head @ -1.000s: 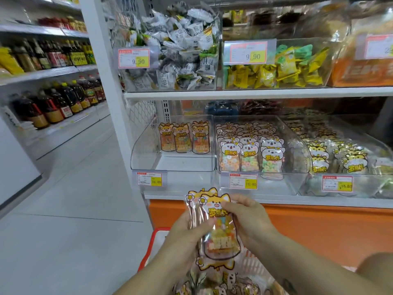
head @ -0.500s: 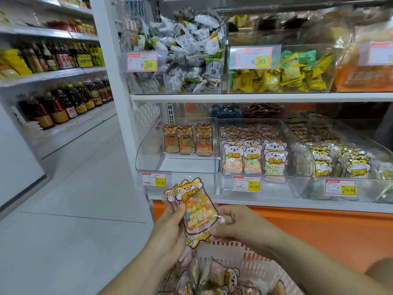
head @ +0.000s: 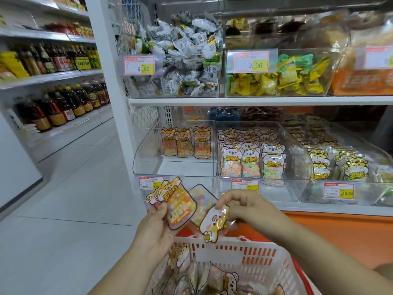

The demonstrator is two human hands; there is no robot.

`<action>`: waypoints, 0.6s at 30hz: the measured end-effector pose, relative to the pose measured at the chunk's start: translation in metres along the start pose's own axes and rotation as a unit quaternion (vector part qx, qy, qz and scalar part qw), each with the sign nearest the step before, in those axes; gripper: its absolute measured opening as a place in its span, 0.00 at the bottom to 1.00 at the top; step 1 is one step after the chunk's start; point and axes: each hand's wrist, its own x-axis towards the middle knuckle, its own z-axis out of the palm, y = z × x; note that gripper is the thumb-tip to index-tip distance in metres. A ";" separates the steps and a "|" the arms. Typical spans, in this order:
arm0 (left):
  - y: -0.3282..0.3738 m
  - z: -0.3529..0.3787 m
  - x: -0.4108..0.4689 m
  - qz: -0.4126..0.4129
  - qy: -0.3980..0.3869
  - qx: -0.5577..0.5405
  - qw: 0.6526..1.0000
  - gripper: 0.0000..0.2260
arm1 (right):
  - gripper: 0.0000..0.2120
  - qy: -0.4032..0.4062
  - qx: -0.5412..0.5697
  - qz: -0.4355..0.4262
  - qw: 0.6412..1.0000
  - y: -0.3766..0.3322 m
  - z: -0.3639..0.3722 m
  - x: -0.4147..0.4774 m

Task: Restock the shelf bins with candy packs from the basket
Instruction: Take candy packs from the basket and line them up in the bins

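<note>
Centrally, clear animal-headed candy pack (head: 176, 206) gripped by left hand (head: 155, 228), inverted pack (head: 213, 225) pinched by right hand (head: 248, 209), above basket (head: 229, 241)

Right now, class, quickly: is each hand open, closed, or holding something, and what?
Left hand: closed, gripping an orange-topped candy pack, thumb on its front.
Right hand: closed, pinching an upside-down candy pack.

- The basket (head: 255, 250) was cut off by the lower edge.
- The left price tag (head: 146, 183) was partly covered by the held candy packs (head: 178, 206).
- Its small print could not be read.
- The rightmost bin (head: 365, 188) was cut by the right edge.
</note>
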 end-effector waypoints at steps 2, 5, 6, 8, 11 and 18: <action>0.005 -0.001 0.002 0.009 0.005 0.010 1.000 0.16 | 0.10 -0.008 0.045 -0.014 0.999 -0.006 -0.010 -0.001; 0.012 0.001 0.003 0.017 0.008 0.039 0.999 0.16 | 0.16 -0.087 0.065 -0.020 0.994 -0.016 -0.024 -0.005; 0.015 0.000 0.005 0.024 0.009 0.048 0.999 0.15 | 0.19 -0.091 0.050 -0.014 0.995 -0.019 -0.028 -0.007; 0.020 -0.001 0.007 0.042 0.013 0.073 0.996 0.14 | 0.17 -0.039 0.020 -0.022 0.999 -0.022 -0.034 -0.006; 0.018 -0.003 0.008 0.074 0.009 0.162 0.984 0.12 | 0.05 0.113 -0.037 -0.106 0.987 -0.027 -0.039 -0.005; -0.021 0.005 -0.012 0.089 -0.035 0.318 0.943 0.08 | 0.07 0.205 -0.042 -0.113 0.971 -0.013 -0.031 0.005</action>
